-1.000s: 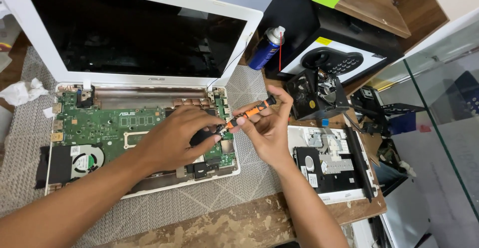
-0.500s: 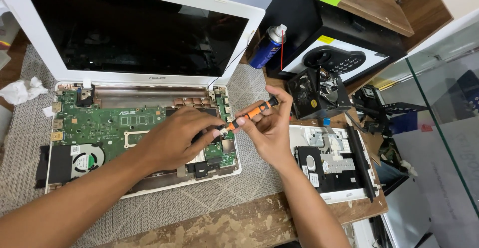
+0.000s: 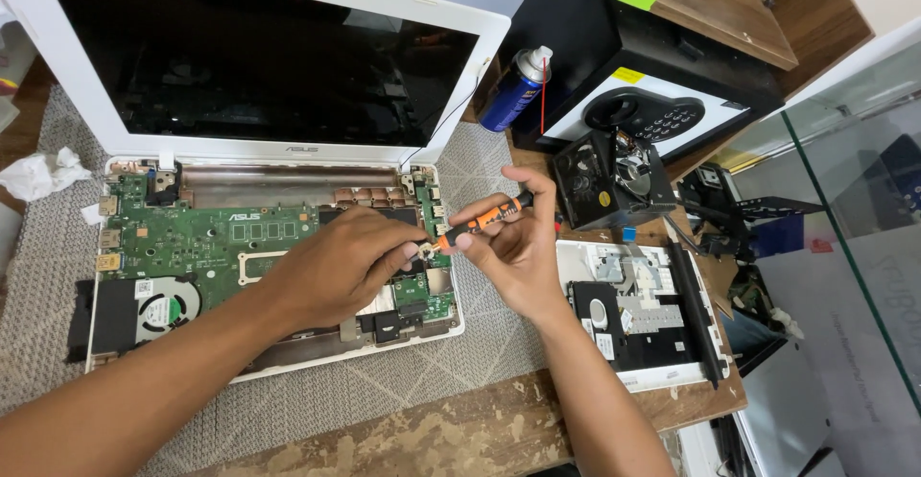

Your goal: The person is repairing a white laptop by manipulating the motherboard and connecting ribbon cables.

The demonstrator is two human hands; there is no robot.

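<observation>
An opened white laptop lies on a grey mat, its green motherboard and round fan bare, its dark screen upright. My left hand rests palm down on the board's right half, its fingertips at a small part near the right edge. My right hand grips an orange and black screwdriver, tilted with the tip down-left. The tip meets the fingertips of my left hand above the board.
A blue spray can stands behind the laptop. A black safe with a keypad and a black power supply box sit at right. The removed white keyboard cover lies beside my right wrist. Crumpled tissue at left; glass panel at far right.
The screwdriver has dropped slightly and its tip has come closer to my left fingertips. My left hand stays on the board.
</observation>
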